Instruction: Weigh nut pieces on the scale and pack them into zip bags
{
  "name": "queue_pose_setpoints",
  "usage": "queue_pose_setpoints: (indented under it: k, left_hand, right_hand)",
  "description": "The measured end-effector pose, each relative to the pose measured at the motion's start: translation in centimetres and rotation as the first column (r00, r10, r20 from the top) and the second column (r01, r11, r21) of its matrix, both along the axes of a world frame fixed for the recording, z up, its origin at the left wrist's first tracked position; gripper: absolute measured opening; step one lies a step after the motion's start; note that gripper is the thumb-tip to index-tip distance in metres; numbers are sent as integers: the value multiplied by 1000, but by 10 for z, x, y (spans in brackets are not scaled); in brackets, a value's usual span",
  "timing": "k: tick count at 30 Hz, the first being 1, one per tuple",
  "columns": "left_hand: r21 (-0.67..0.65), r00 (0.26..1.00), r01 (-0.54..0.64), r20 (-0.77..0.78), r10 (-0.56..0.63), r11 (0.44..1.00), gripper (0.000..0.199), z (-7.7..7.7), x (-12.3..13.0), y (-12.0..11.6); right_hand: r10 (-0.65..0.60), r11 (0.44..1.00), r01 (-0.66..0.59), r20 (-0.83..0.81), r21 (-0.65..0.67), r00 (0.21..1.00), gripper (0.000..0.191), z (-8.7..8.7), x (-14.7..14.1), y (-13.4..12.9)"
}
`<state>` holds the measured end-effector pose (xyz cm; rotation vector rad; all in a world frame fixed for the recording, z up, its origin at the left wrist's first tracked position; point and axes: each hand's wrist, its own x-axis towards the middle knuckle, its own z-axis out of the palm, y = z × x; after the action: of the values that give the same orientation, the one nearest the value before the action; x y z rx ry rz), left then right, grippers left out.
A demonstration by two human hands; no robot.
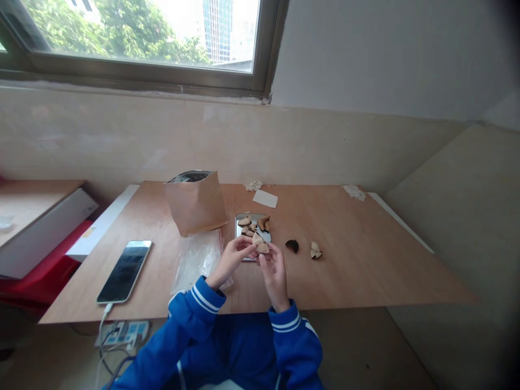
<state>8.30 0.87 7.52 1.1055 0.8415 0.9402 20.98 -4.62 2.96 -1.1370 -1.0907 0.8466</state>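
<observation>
In front of my chest, both hands hold a pale tan, wedge-shaped piece (263, 248) that seems made of joined segments. Fingers of my left hand (231, 260) pinch it from the left. My right hand (276, 273) grips it from the right, thumb toward me. Just beyond and partly below the hands lies a small silver-rimmed tray (266, 236) with several similar tan pieces (245, 221) with dark edges. On the table to the right sit a dark curved piece (292, 246) and a pale cracked-looking piece (316, 251) with a dark underside.
A brown paper bag (197, 203) stands open at the back left, with a clear plastic bag (197, 260) before it. A phone (125, 272) on a charging cable lies left. A white card (265, 199) and crumpled whitish scraps (354, 192) lie toward the wall on the wooden table (365, 260).
</observation>
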Motion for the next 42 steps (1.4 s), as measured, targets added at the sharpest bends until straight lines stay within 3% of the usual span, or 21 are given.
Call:
queue_pose_setpoints:
  k: [3,7,10,14,21,26,32,36,42]
  left_hand:
    - [-37,998,-62,5,62,997,39,-16,-2,-7]
    - [35,983,-133,-121,136,990,40,-21,-14,-13]
    - [132,950,-185,-228,211,974,34,-21,-27,-19]
    - [271,870,-201,-393,299,941,26,-21,-50,-32]
    - [389,784,-228,-471,405,893,18,-28,-75,-49]
    - [464,688,-246,-535,491,851,19,-42,-80,-48]
    - [466,625,-187,-623,471,865,24,-80,-79,-43]
    - [490,558,-181,-663,500,852,23,-96,-77,-41]
    - [502,532,-198,-666,523,842,23,-100,-77,-40]
  right_hand:
    - [-21,998,16,-83,-61,996,33,-3,1,9]
    - [-82,994,77,-58,-82,995,33,-11,12,23]
    - [-186,983,183,200,31,962,28,-14,29,35]
    - [-234,970,157,549,184,802,23,-21,50,53]
    - [-230,972,106,758,209,610,28,-41,54,65]
    - [-362,932,239,721,273,590,32,-62,61,45]
    - [-467,880,400,612,255,638,31,-80,78,17]
    - [-539,834,458,633,308,556,33,-76,78,16]
    - [-470,860,437,744,264,475,44,-81,75,22]
